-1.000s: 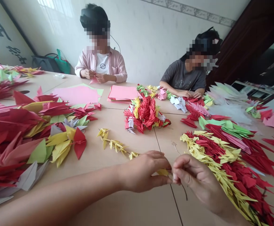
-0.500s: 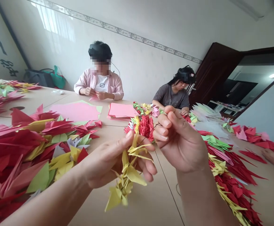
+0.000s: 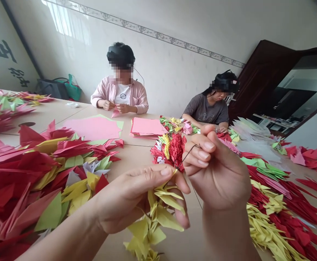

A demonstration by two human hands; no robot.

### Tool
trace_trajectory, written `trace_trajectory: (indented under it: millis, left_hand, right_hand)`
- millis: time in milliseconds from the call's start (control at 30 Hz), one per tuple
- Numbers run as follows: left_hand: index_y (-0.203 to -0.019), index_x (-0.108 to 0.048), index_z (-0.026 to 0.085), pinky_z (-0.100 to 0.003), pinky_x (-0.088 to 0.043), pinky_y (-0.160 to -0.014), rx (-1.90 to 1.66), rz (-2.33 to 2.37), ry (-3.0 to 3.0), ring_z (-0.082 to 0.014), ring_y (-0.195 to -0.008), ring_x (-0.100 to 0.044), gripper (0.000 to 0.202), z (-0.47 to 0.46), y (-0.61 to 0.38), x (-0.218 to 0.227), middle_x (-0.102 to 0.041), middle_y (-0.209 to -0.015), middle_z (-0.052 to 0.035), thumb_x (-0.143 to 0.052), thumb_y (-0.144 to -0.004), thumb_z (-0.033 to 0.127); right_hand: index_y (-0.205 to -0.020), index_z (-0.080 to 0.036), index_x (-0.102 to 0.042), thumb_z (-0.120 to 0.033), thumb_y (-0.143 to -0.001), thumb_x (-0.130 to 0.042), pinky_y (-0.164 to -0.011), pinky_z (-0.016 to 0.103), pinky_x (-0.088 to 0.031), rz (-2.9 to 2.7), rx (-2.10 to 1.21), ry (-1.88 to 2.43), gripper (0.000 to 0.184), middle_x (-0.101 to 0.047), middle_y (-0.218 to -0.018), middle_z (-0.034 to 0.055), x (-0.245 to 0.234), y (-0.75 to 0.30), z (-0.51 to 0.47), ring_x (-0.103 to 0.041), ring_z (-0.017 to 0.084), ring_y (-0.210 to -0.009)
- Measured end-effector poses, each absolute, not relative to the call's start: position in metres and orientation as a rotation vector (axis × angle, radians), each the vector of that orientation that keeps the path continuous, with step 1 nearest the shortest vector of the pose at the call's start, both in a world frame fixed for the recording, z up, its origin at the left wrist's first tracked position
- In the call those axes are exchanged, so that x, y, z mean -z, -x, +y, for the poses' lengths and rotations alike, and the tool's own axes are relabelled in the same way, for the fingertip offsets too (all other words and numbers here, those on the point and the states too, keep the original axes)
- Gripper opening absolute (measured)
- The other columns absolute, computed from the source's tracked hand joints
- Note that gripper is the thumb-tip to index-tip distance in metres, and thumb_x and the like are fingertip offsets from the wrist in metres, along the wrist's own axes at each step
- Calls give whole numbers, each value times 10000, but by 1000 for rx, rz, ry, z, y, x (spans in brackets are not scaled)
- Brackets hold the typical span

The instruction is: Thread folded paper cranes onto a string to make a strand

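My left hand (image 3: 144,192) pinches the top of a string of yellow folded paper cranes (image 3: 158,214) between thumb and forefinger. The yellow cranes hang down in front of that palm, over the table. A dark thread (image 3: 187,156) runs from the pinch up to my right hand (image 3: 215,168). The right fingers are curled closed on this thread, with thumb and forefinger together at the top. Whether a needle is in them is too small to tell. Behind the hands lies a bunch of red, yellow and white folded cranes (image 3: 172,148).
A large heap of red, pink, yellow and green paper cranes (image 3: 38,170) covers the table's left side. Strung red and yellow cranes (image 3: 278,224) lie at right. Pink paper sheets (image 3: 149,127) are stacked farther back. Two people (image 3: 120,90) sit across the table, one folding pink paper.
My left hand has slid up to the top of the yellow cranes and moved right. The yellow string hangs lower. My right hand is slightly farther right, the thread showing between the hands.
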State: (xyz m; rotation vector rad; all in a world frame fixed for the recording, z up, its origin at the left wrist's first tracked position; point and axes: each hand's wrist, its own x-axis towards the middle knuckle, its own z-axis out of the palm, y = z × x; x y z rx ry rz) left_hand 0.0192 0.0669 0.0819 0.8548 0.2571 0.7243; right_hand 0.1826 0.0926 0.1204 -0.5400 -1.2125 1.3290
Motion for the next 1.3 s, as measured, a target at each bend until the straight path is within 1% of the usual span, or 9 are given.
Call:
trace_trajectory:
  millis: [133,267,367,467,667,800,967,1133,1300]
  left_hand:
    - [-873,-705,132,-321,-487,-880,-718,281,-860,-176,-736,-727,290,69,-25,-75,-743,-703,-61,-623,-874,410]
    - [-918,-694,144,-262,-506,-741,-719,248,-838,-160,-704,-714,293,67,-27,-73,-738,-728,-61,-601,-891,420]
    - [-933,-690,149,-235,-512,-695,-690,245,-850,-150,-680,-708,270,65,-28,-73,-734,-727,-58,-606,-894,403]
    - [-955,-699,146,-218,-525,-708,-656,238,-867,-147,-728,-718,242,64,-28,-74,-735,-761,-59,-619,-893,365]
    - [-991,-701,143,-259,-559,-761,-656,203,-854,-153,-845,-702,162,65,-25,-76,-728,-903,-71,-675,-847,213]
    - [-968,-705,144,-207,-536,-712,-699,266,-931,-121,-789,-671,147,67,-24,-79,-704,-893,-53,-684,-823,147]
    - [-963,-681,183,-187,-507,-678,-749,411,-1039,-93,-731,-631,123,69,-19,-83,-653,-830,-1,-678,-840,173]
    - [-1183,-577,291,-200,-475,-667,-873,629,-1194,-122,-788,-634,350,68,-13,-88,-640,-859,14,-694,-853,280]
    - [-1195,-532,331,-163,-366,-500,-1068,844,-1351,-88,-656,-562,371,65,-11,-96,-604,-841,34,-686,-858,325]
  right_hand:
    - [-803,-346,-600,-369,-912,-559,-543,251,-432,-1240,-1230,580,119,-376,-684,-17,-125,-196,89,-443,133,-587]
    - [-815,-363,-610,-391,-944,-521,-563,262,-450,-1337,-1134,612,160,-420,-704,-11,-127,-203,86,-491,147,-637]
    - [-809,-355,-614,-374,-949,-521,-559,260,-454,-1317,-1128,581,169,-431,-711,-9,-127,-205,86,-492,146,-633]
    - [-816,-353,-623,-369,-955,-522,-553,256,-450,-1295,-1132,550,173,-435,-715,-8,-127,-207,87,-491,143,-629]
    - [-829,-363,-637,-355,-976,-486,-567,251,-433,-1243,-1127,545,211,-448,-732,-10,-129,-209,86,-476,133,-626]
    - [-858,-391,-643,-368,-984,-463,-590,273,-449,-1261,-1046,601,221,-473,-742,-4,-130,-212,85,-487,151,-645]
    - [-862,-411,-650,-393,-990,-462,-613,280,-468,-1304,-1033,588,229,-517,-766,-16,-133,-213,82,-492,143,-636]
    - [-782,-319,-674,-229,-916,-590,-498,204,-430,-1040,-1136,464,182,-489,-699,-22,-133,-209,91,-470,89,-555]
    - [-828,-256,-682,-128,-832,-603,-540,195,-452,-929,-770,368,151,-592,-829,-16,-126,-203,106,-576,91,-698]
